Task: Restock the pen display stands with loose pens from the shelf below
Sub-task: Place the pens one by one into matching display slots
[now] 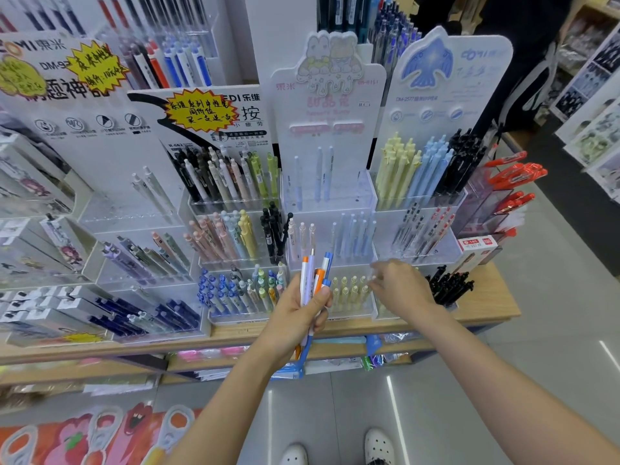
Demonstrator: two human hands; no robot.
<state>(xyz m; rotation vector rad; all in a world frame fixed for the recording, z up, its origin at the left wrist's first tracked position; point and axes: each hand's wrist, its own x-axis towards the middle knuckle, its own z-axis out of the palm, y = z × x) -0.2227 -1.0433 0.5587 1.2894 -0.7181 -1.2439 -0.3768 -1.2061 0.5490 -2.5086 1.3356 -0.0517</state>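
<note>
While the left hand (298, 310) grips a bundle of pens (313, 283) in a closed fist, the right hand (397, 285) reaches toward the lowest clear tray (349, 312) of the middle display stand (330, 182). The right fingers (375, 276) are blurred at the tray's right end, just above the yellow pens (349, 290) standing there; whether they pinch a pen or are empty cannot be told.

The bundle stands nearly upright, long axis vertical with a slight lean to the right. Orange and blue clicker ends point up and toward the stand, and the writing tips point down below the fist, in front of the wooden shelf edge (235, 333).

Stocked pens in every tray lean back with clickers up, so each loose pen should probably go in tip first at that same tilt. A sound method would be to draw one pen from the top of the bundle, match its colour to a tray, and lower it between neighbours without knocking them. The upper tiers (328, 196) of the middle stand hold only a few pale blue pens and look most in need of filling.
</note>
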